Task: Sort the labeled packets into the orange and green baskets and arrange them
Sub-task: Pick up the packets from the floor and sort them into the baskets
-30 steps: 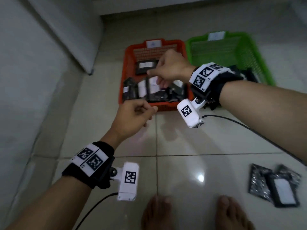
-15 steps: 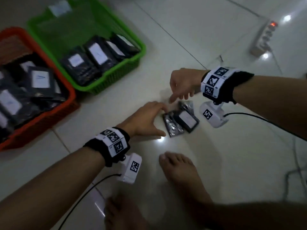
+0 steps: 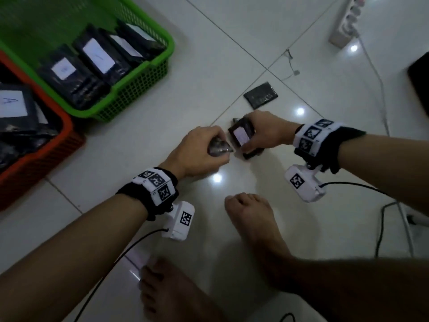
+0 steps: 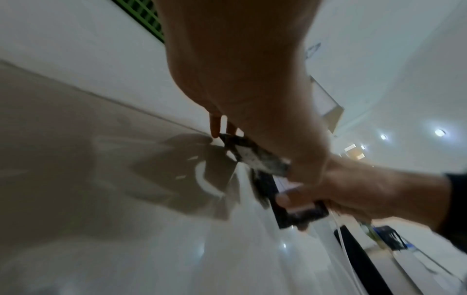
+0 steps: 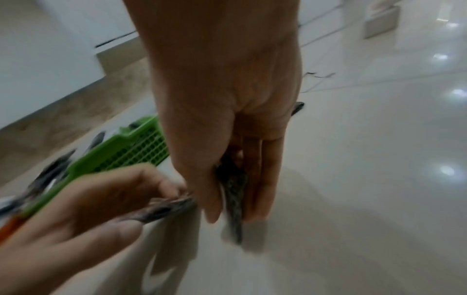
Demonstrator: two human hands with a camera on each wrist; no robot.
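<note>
1. Both hands have closed on packets since the frame 0.5 s earlier, when they only reached toward the 2 packets lying side by side on the floor.
2. Left hand (image 3: 199, 149): its grip is clenched round a crumpled dark packet (image 3: 219, 148), fingers curled over it; the label side does not show, so its letter cannot be told.
3. Right hand (image 3: 267, 133): its grip pinches the labelled packet (image 3: 242, 135) between thumb and fingers, white label facing up. The right wrist view shows this packet edge-on between thumb and fingers (image 5: 267, 179); whether it has left the floor cannot be told.
4. A third packet (image 3: 261, 96) lies flat on the floor tile beyond the hands, apart from them and label side down.
5. Green basket (image 3: 139, 84) and orange basket (image 3: 62, 140) stand side by side at the far left of the floor, each already holding packets; whether their rims touch cannot be told.
6. Procedure: turn each packet label-up and read it before moving; the right label is too blurred to read here.
7. Carry each packet to its matching basket and set it into the row already there, label facing out.
8. Caution: loosen the left grip enough to avoid creasing the packet further.
</note>
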